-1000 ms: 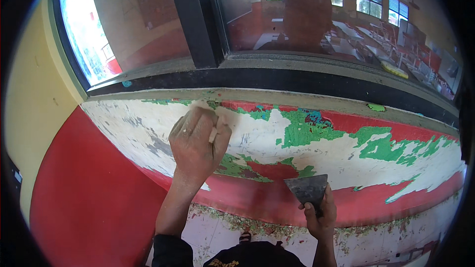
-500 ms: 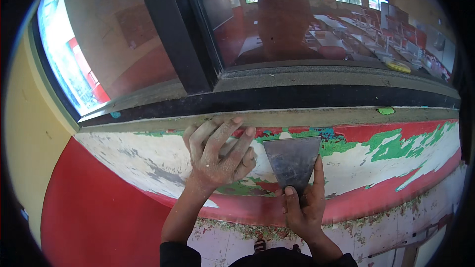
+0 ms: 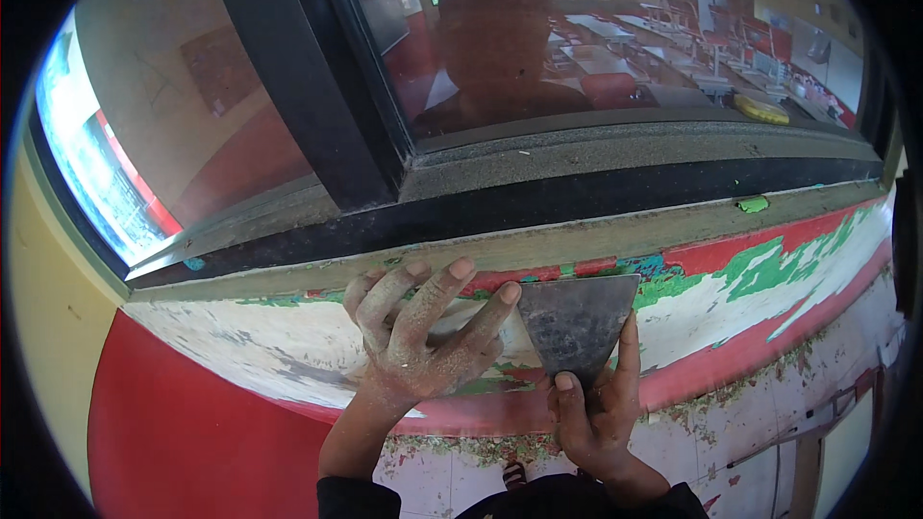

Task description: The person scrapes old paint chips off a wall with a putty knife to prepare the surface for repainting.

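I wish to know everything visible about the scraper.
The scraper has a flat, dark, metal-looking, smudged blade, widening to a straight edge, which points up before the patchy wall; whether they touch is unclear. The right hand holds its narrow end, hiding most of the handle. The left hand is close beside it.

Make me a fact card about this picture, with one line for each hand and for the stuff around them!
Wall: peeling red, white and green painted wall
Left hand: bare, dusty left hand, fingers spread near the wall's top edge, holding nothing I can see
Tool: flat, dark grey, trapezoid scraper, wide edge up
Right hand: bare right hand, gripping the scraper's narrow end
Window: black-framed glass window above the wall
Floor: pale tiled floor, strewn with small flakes
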Demonstrator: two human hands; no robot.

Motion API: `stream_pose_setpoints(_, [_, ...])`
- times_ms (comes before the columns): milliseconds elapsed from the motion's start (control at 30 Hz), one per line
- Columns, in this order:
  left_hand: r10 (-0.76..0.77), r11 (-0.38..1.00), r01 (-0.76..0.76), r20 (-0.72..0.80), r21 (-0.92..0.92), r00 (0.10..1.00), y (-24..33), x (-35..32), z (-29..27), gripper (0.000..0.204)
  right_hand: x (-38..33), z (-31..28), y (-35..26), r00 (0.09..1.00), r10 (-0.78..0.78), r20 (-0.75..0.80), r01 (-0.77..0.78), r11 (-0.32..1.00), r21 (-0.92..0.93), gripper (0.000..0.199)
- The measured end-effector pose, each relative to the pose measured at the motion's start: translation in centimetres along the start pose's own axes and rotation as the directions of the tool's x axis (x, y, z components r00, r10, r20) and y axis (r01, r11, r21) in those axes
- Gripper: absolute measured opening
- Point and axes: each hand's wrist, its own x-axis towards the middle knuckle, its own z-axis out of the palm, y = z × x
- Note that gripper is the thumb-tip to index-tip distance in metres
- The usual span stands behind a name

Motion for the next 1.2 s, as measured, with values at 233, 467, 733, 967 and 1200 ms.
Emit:
stream_pose_setpoints(233, [-0.015,1.000,0.015,0.009,-0.015,1.000,0.1,0.1,-0.2,0.026,0.2,0.0,0.4,0.988,-0.154,-0.012,0.151,0.982,-0.112,0.068])
stream_pose_setpoints(467, [-0.005,0.999,0.004,-0.027,-0.049,1.000,-0.2,-0.2,-0.2,0.027,0.1,-0.1,0.5,0.981,-0.196,0.020,0.195,0.958,-0.210,0.067])
stream_pose_setpoints(733, [-0.106,0.969,0.089,-0.060,-0.232,0.993,-0.3,0.0,-0.1,0.025,-0.3,-0.6,0.7,0.983,-0.186,0.007,0.183,0.959,-0.215,0.069])
stream_pose_setpoints(967, [-0.154,0.967,0.146,-0.021,-0.211,0.988,0.8,1.8,-0.5,0.025,-0.5,-1.1,-0.2,0.991,-0.131,-0.034,0.127,0.986,-0.110,0.072])
stream_pose_setpoints(1200, [-0.225,0.970,0.221,-0.024,-0.097,0.974,2.4,3.3,-1.2,0.026,1.0,-2.0,-1.7,0.979,-0.159,-0.130,0.142,0.981,-0.132,0.075])
